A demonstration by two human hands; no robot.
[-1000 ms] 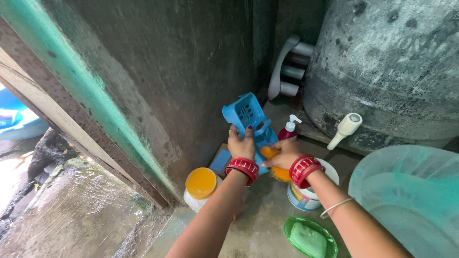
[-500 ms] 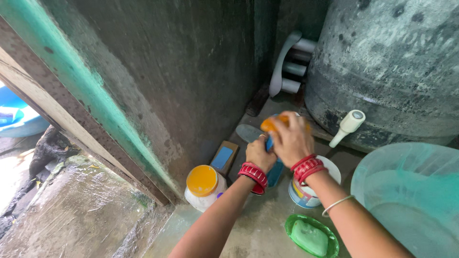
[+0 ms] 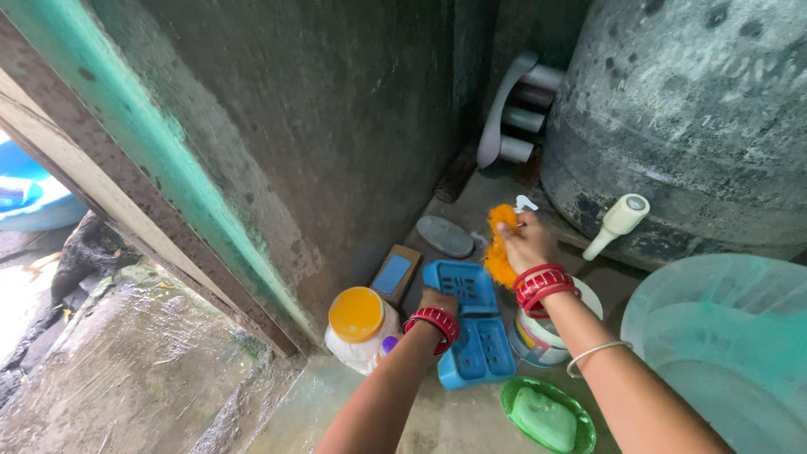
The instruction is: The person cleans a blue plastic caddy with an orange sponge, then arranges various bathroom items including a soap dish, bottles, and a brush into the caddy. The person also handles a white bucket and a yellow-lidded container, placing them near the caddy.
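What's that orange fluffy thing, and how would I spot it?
Start at the big grey water tank with its cream tap. Just left of the tap, the right hand holds an orange scrubber above the floor. It is the only shaggy thing there; the orange-lidded jar nearby is smooth and round.

A large grey-green water tank [image 3: 698,118] with a cream tap [image 3: 618,223] fills the upper right. Left of the tank, white pipe stubs [image 3: 525,113] stand against the dark wall [image 3: 336,126], and below them a flat grey disc [image 3: 445,236] lies on the floor. Below the tank sit a translucent green tub [image 3: 723,345], a white bucket [image 3: 538,336], a green dish with soap [image 3: 545,418], and further left a yellow-lidded jar [image 3: 356,318].
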